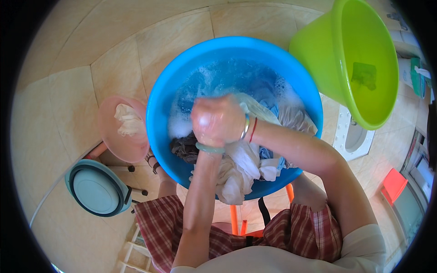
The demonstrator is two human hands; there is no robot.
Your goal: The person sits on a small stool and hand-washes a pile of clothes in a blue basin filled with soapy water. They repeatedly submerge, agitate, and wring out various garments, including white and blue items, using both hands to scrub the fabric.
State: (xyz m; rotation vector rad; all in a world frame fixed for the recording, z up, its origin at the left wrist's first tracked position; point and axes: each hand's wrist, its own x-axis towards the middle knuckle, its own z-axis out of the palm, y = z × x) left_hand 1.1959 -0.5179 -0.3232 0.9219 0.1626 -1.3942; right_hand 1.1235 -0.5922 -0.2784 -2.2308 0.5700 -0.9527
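Note:
Over the middle of a blue basin (153, 113) of soapy water, my two hands are pressed closely together and partly smeared by motion. My left hand (203, 129), with a green bangle at its wrist, comes up from below. From the right reaches my right hand (231, 119), wearing a silver bangle and a red string. Both look closed, but whatever lies between them is hidden. White cloth (246, 157) is bunched just under my wrists and hangs over the near rim. Dark cloth (184, 148) lies to the left, and blue cloth (265, 93) is partly underwater.
A tall green tub (318, 59) stands at the right, beside a white squat toilet (357, 141). To the left are a pink basin (109, 129) holding white cloth (129, 119) and a round teal lidded container (96, 189). An orange-legged stand (233, 218) shows below the blue basin.

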